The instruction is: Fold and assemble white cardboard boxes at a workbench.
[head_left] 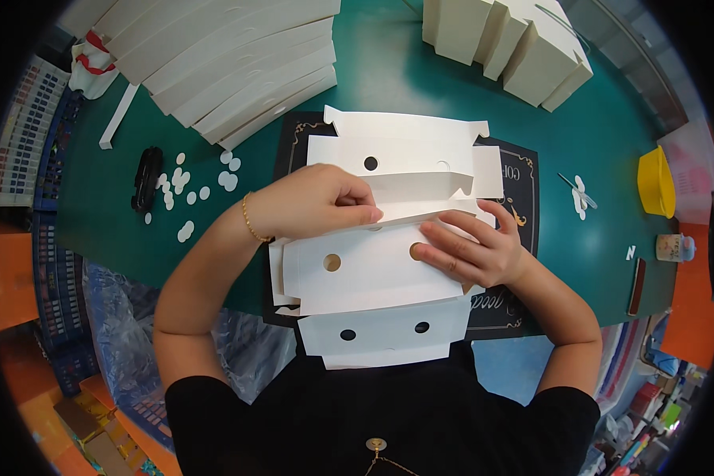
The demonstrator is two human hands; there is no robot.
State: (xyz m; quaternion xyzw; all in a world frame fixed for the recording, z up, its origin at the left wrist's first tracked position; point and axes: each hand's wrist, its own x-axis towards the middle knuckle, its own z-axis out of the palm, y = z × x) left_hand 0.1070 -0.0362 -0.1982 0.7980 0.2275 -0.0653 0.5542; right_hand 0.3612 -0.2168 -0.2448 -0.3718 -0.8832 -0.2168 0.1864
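Observation:
A partly folded white cardboard carton (pixel 389 278) with round holes lies in front of me, its flaps spread toward and away from me. My left hand (pixel 325 202) is closed at the raised fold across its middle, thumb and fingertips pressed together on the cardboard edge. On the right half of the carton, my right hand (pixel 480 246) rests with fingers apart, one fingertip at a round hole. The far panel (pixel 420 147) has one hole punched through and a second round outline still filled. The near flap (pixel 385 337) shows two holes and hangs toward my body.
Under the carton is a black mat (pixel 523 182) with gold trim on a green table (pixel 238 159). White cartons (pixel 238 71) are stacked far left, more (pixel 516 47) far right. Punched-out white discs (pixel 178 178) lie beside a black stapler-like tool (pixel 147 178). A yellow container (pixel 656 182) stands right.

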